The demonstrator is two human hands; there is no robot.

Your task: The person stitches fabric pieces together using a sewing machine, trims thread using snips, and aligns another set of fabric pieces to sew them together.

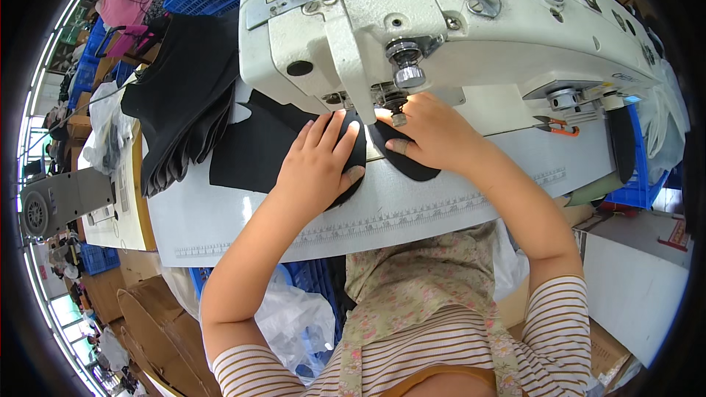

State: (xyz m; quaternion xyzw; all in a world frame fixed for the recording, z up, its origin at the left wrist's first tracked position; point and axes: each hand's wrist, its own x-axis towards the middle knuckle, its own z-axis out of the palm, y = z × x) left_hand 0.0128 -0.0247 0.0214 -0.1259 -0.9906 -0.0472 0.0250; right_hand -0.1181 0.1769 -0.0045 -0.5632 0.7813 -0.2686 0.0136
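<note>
Black fabric (pixel 250 151) is lying flat under the machine head, main panel on the left, a rounded black part (pixel 412 164) on the right. Can't tell if the two are joined; the meeting point is hiding behind the head.

Risks, my read: fingertips are sitting very near the needle area, so a finger could get caught if the cloth jumps or a hand slides in. Uneven pressure between the hands could also be skewing the edges or puckering the cloth. Needle itself isn't showing clearly; can't tell if it's running.

Fabric vs fingers: the main panel is lying under the left hand (pixel 312 165), fingers spreading flat on top, tips pointing at the needle area, thumb resting toward the panel's right edge. Not gripping. The rounded part is lying below the right hand (pixel 434 132), thumb near its upper edge. The right fingertips are partly hiding behind the hardware; can't tell if they're pinching or just pressing.

Further out: white sewing machine (pixel 478 37) is standing over the work; orange-handled snips (pixel 559 127) are lying right of the right hand; a stack of black pieces (pixel 184 88) is sitting just beside the panel, left.
</note>
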